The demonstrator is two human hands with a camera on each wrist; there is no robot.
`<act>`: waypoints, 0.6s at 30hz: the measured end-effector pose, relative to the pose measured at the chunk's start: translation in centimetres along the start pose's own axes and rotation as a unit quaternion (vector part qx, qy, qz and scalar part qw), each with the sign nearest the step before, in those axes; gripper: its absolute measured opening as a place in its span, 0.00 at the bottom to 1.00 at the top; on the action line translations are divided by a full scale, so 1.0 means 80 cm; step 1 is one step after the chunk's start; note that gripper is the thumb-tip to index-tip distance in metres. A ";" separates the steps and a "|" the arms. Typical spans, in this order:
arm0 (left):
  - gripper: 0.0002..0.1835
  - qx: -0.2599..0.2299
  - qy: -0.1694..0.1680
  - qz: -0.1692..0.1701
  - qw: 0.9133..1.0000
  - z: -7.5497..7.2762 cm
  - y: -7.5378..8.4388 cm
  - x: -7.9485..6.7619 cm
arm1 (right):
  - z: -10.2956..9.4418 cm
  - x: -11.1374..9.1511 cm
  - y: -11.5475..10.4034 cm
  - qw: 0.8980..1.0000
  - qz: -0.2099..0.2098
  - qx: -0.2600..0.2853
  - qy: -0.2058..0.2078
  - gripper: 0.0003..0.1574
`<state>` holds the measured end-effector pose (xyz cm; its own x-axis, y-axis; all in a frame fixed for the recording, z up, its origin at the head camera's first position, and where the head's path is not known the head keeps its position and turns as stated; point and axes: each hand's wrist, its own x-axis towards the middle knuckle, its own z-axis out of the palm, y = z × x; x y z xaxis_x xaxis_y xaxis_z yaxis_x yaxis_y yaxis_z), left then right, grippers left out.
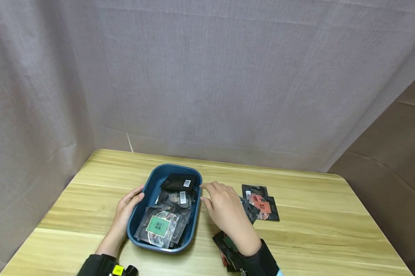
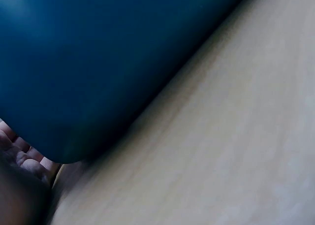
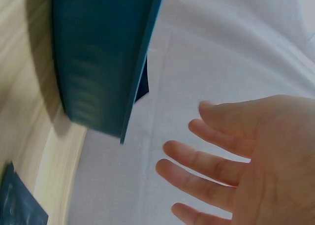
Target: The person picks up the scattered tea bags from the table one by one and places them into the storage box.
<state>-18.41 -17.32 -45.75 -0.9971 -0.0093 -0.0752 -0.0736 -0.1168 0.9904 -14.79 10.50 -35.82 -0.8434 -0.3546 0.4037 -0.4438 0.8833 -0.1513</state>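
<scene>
A blue plastic bin (image 1: 153, 196) holds several black sachets; a front one (image 1: 158, 226) is clear-windowed with a green label, and those behind show white barcodes. My left hand (image 1: 126, 205) rests against the bin's left side, fingers extended along the wall. In the left wrist view, the bin's wall (image 2: 98, 62) fills the upper left, with part of the hand (image 2: 27, 158) at its corner. Just off the right rim is my right hand (image 1: 226, 211), holding nothing. The right wrist view shows that hand (image 3: 266, 161) with fingers spread, apart from the bin (image 3: 98, 62).
To the right on the wooden table (image 1: 317, 230) lie overlapping black sachets (image 1: 264, 207) with a red label. Another sachet (image 1: 252, 212) is beside the right hand, and more (image 1: 224, 245) lie under its wrist. A grey curtain (image 1: 207, 84) hangs behind the table.
</scene>
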 end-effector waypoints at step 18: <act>0.27 0.003 -0.003 0.004 1.000 -0.002 0.000 -0.001 | -0.004 -0.010 0.062 0.963 0.175 -0.022 -0.205 0.40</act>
<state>-18.31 -17.51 -45.77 -0.9978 -0.0045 -0.0657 -0.0648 -0.1111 0.9917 -16.23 15.23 -36.56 -0.9916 -0.1161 -0.0567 -0.1049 0.9797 -0.1706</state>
